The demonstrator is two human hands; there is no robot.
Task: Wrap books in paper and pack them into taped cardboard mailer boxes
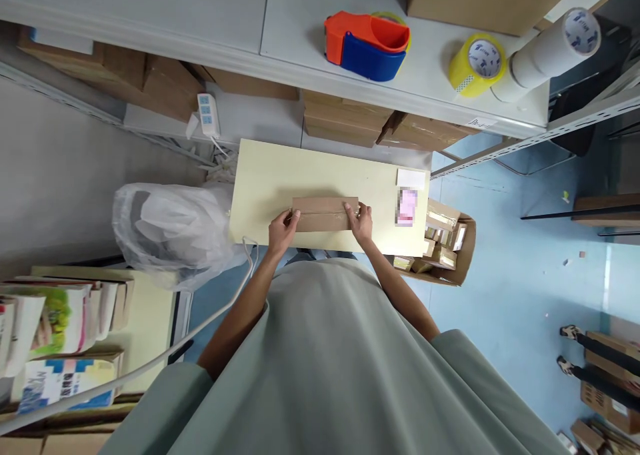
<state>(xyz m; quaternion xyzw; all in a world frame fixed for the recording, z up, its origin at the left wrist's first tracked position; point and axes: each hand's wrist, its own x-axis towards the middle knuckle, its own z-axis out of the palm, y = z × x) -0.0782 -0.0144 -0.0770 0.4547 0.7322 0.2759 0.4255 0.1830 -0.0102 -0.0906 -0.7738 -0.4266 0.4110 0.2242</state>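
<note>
A small, long brown cardboard box [324,215] is held over the pale yellow table [280,168], close to its near edge. My left hand [283,233] grips the box's left end, thumb on top. At the right end, my right hand [361,224] holds it with the thumb on the upper face and fingers around the end. A strip of tape seems to run along the box's middle. To the right on the table lie a pink item [407,207], partly blurred, and a white card [411,177].
An orange and blue tape dispenser [367,45] and tape rolls [478,65] sit on the shelf ahead. An open carton of small boxes [467,251] stands right of the table, a clear plastic bag [175,228] left. A person's legs [600,355] show far right.
</note>
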